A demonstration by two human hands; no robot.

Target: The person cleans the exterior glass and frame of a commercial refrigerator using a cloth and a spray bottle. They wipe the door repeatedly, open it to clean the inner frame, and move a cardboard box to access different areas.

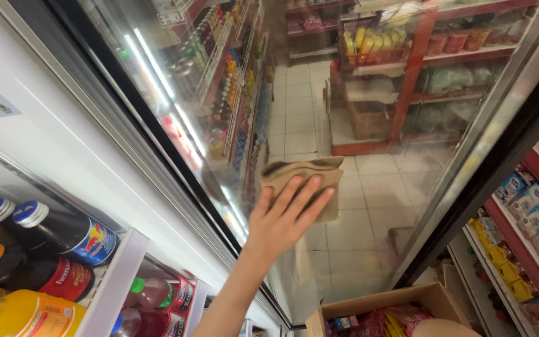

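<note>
Glass cooler door (369, 125), swung open, fills most of the view; fogged and streaked, with shop shelves and a tiled floor showing through it.

Cooler interior, left of the door: white shelf rack (116, 274) holding dark bottles with blue caps (63, 231), an orange juice bottle (23, 312) and red drink bottles lower down.

Cardboard box (400, 306) of packets, below the door's bottom edge.

One hand (282, 218) reaching up from below, pressed flat on the door's glass near its middle. Which hand it is cannot be told from this angle; the other is out of view.

Tan cloth (304, 178), folded, pinned against the glass under the hand. Fingers (301, 196) spread and laid flat over the cloth, not pinching it.

Judgement on doing the wipe well: keep the palm flat so the whole cloth meets the glass, work in overlapping passes toward the door frame, and refold to a dry face when the haze smears.
</note>
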